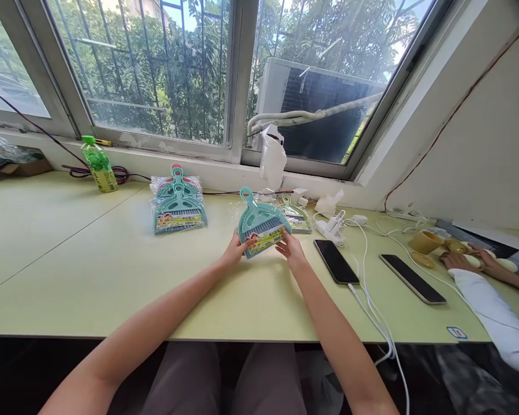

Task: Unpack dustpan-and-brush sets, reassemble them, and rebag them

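Between my two hands is a teal dustpan and brush set (pixel 259 216), wrapped in clear plastic with a yellow label, its handle pointing away from me. My left hand (pixel 237 249) grips its lower left edge, thumb on the front. On the lower right edge, my right hand (pixel 292 246) holds it with the thumb over the label. Just behind it, partly hidden, lies a green dustpan set (pixel 297 218). To the left, a pile of wrapped teal dustpan sets (pixel 179 207) rests on the table, one with a red handle end at the back.
A green-capped bottle (pixel 99 164) stands by the window. On the right are a phone (pixel 336 261), another phone (pixel 412 279), white cables and a power strip (pixel 330 229). Farther right, another person's hands (pixel 471 259) are near a yellow cup (pixel 424 242). The table's front edge (pixel 242 341) crosses below.
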`<state>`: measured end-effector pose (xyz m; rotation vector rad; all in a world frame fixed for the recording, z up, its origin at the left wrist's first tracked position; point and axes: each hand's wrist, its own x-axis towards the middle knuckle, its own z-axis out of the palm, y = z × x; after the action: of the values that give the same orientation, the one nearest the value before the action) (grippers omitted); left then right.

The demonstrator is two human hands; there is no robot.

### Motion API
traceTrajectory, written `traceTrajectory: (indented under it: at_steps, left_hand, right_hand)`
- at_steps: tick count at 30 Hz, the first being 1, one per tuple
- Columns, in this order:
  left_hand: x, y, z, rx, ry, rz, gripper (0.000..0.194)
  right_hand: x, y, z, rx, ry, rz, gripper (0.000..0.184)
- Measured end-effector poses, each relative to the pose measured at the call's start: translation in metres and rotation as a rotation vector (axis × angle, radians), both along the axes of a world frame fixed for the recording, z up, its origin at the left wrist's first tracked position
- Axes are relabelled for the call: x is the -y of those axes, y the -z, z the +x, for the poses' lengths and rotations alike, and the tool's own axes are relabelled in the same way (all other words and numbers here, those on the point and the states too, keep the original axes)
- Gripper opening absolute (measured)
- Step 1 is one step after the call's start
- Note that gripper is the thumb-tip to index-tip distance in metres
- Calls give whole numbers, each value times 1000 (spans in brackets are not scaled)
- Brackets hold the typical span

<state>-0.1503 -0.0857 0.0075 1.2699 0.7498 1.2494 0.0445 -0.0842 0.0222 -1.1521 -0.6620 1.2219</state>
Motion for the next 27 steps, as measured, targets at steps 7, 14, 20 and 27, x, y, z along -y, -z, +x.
traceTrajectory:
  at_steps: [7, 14, 20, 27]
  left_hand:
    - [-1, -11, -9, 36, -66, -42, 63]
    - [-4, -16, -13, 3, -90, -40, 65]
    - [1, -20, -12, -23, -67, -61, 64]
    - [1, -19, -13, -65, -48, -73, 66]
  right_hand:
    - [3, -6, -8, 65, -122, 146, 39]
    - [4, -2, -14, 65, -124, 196, 47]
    - [1, 0, -16, 52, -50, 163, 42]
    - [7, -5, -21, 22, -2, 126, 36]
